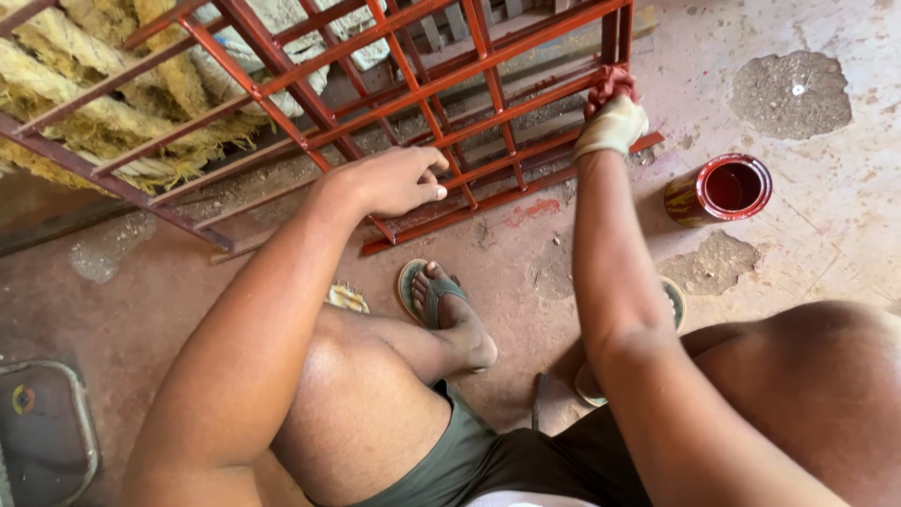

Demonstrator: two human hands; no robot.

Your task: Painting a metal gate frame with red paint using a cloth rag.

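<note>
Red paint: coats most of the metal grille (394, 103), which stands tilted on the concrete floor (826, 235), its lower edge on the ground just ahead of the person's feet.
Grille placement: leaning away from the person, so the bars face both hands within easy reach.
Left hand (399, 180): bare, palm down, fingers curled over a bar near the lower middle; it seems to steady the frame.
Right hand (610, 122): in a pale glove, closed around a red-stained cloth (612, 84) pressed against the upright bar at the grille's right corner.
Arms: both stretched forward from a low squat, the right nearly straight, the left bent inward at the wrist.
Paint can (721, 190): open, red inside, on the floor just right of the grille, near the gloved hand for dipping.
Left foot (450, 314): in a sandal, planted below the frame.
</note>
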